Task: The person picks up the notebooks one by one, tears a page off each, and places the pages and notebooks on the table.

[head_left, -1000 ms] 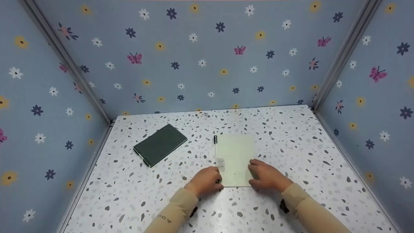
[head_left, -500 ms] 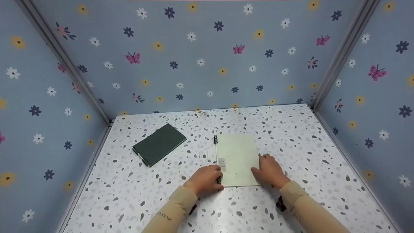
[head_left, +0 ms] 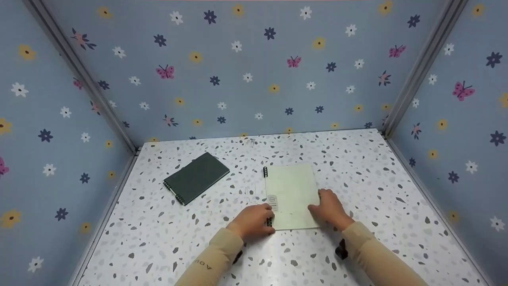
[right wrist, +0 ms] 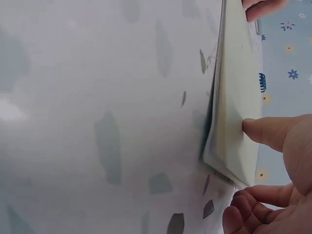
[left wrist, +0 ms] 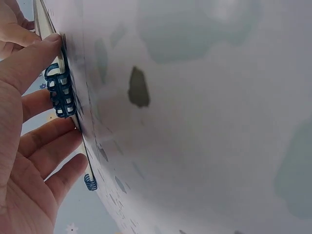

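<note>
A spiral notebook [head_left: 293, 190] with a pale cream top sheet lies on the speckled table, its dark rings along the left side. My left hand [head_left: 254, 221] holds its near left corner, thumb [left wrist: 51, 44] at the near edge and fingers [left wrist: 58, 141] along the ringed side. On the right side, my right hand [head_left: 330, 208] grips the edge; its thumb [right wrist: 265, 131] lies on the cream sheet and the other fingers [right wrist: 253, 207] curl at the side. A small grey label [head_left: 272, 201] shows near the rings.
A dark green spiral notebook [head_left: 197, 178] lies at an angle to the left. Blue walls [head_left: 254, 71] with flowers and butterflies stand behind and on both sides, joined by grey metal posts [head_left: 424, 63]. The white table [head_left: 222, 258] has grey flecks.
My right hand has shifted slightly right and away from me, its thumb now over the cream sheet. The sheet's right edge has moved a little right. My left hand stays nearly still.
</note>
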`<state>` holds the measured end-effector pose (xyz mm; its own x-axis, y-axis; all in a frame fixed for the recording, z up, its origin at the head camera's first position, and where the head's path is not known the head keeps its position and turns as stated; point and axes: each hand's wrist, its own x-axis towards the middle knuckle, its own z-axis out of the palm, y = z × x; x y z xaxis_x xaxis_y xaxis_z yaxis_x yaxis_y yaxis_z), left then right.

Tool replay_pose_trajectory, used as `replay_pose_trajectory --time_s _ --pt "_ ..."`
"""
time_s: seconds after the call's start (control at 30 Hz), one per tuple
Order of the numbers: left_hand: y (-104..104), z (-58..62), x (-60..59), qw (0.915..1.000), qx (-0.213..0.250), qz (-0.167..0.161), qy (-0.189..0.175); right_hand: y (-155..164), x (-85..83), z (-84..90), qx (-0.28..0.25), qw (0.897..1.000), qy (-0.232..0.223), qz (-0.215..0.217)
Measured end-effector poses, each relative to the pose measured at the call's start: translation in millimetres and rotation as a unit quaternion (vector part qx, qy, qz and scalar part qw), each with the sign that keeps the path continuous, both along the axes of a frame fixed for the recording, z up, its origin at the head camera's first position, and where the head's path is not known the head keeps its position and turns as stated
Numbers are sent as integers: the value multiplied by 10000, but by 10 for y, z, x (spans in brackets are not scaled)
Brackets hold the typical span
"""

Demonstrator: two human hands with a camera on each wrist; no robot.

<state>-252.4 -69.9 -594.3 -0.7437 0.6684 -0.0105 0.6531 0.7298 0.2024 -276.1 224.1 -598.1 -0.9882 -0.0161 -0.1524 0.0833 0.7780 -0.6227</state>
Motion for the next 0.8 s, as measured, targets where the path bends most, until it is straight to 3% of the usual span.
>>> replay_pose_trajectory --time_s 0.17,0.33,0.57,0.7,0.8 --pt "1 23 -4 9999 -7 43 -98 -18 -17 109 -700 9974 -4 -160" --pt "-11 45 -23 9993 142 50 -334 -46 -40 251 -1201 9912 377 -411" --pt "-95 206 -94 9932 837 277 -762 -176 -68 493 -2185 9709 594 -773" --pt "-149 419 -175 9782 1639 701 -1065 -306 -50 647 -2854 9544 558 -676" --pt "-166 624 -248 9539 2355 1132 -1478 -426 -40 734 -3211 9441 583 -474"
